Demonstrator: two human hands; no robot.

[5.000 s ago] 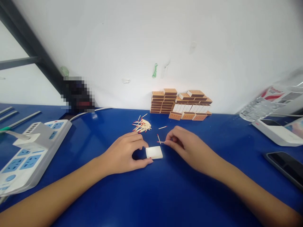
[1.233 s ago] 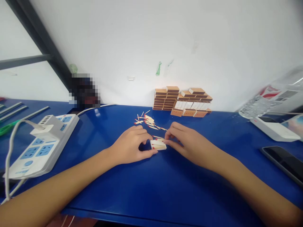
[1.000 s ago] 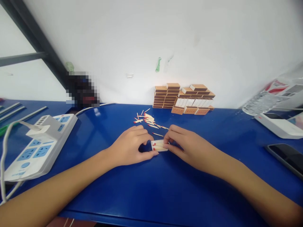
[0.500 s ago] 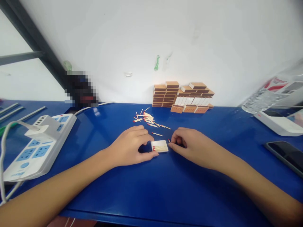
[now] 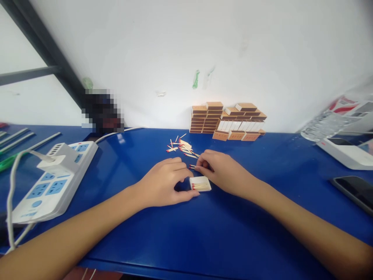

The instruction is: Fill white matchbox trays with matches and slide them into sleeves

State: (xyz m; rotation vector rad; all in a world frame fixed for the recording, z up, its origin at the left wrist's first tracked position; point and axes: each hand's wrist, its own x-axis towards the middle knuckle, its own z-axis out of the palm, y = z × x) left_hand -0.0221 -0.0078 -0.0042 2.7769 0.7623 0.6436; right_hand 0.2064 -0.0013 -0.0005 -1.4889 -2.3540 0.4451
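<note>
A small white matchbox tray [image 5: 205, 181] lies on the blue table with several red-headed matches inside. My left hand [image 5: 164, 181] steadies it, thumb at the near edge and curled fingers at the far left corner. Just beyond the tray, my right hand [image 5: 217, 169] is closed in a pinch. Two red match heads show at its fingertips, on matches [image 5: 192, 167] pointing left; the fingers hide their other ends. Farther back lies a loose pile of matches [image 5: 184, 146], some crossing each other.
Stacked matchboxes [image 5: 205, 118] stand against the wall, with more piled beside them [image 5: 243, 116]. A white power strip [image 5: 61, 181] with a plugged-in adapter and cable lies left. At right are a phone [image 5: 354, 192], a white device [image 5: 346, 153] and a tilted plastic bottle [image 5: 323, 118].
My right hand has moved left and away from me, from the tray's right side to the single match behind it. My left hand stays at the tray. The view has shifted slightly.
</note>
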